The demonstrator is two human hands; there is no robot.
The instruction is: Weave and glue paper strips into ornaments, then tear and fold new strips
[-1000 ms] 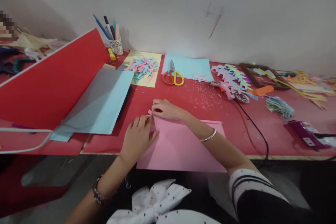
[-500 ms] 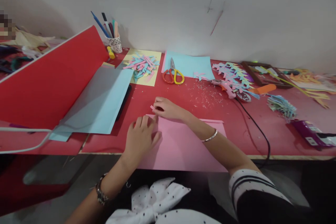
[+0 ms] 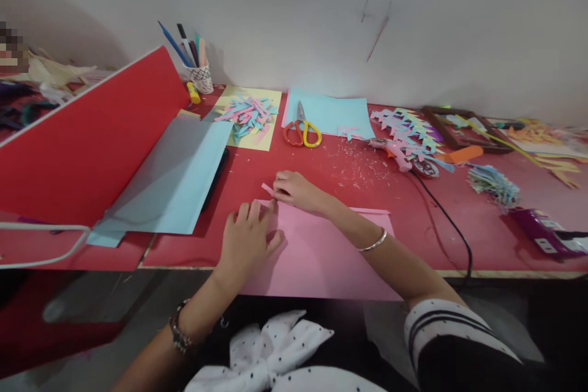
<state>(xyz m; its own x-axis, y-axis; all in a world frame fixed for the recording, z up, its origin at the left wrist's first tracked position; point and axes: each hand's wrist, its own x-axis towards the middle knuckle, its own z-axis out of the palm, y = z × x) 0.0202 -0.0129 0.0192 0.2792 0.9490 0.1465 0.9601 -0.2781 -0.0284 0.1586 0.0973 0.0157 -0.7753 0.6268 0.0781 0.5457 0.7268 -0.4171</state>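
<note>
A pink paper sheet lies on the red table, its near edge overhanging the front. My left hand rests flat on the sheet's left side, fingers spread, the thumb pointing right. Just beyond the far edge, my right hand is closed in a pinch on a narrow pink paper strip, whose free end sticks out to the left. The strip runs along the sheet's far edge, and its right part still lies there. My right fingers hide where strip and sheet meet.
Scissors lie beyond my hands, near blue paper and a pile of cut strips. At right are a pink glue gun with a black cord and a purple power strip. A red board leans at left.
My right hand has shifted slightly right along the far edge, and more of the strip's free end shows. My left hand stays on the sheet.
</note>
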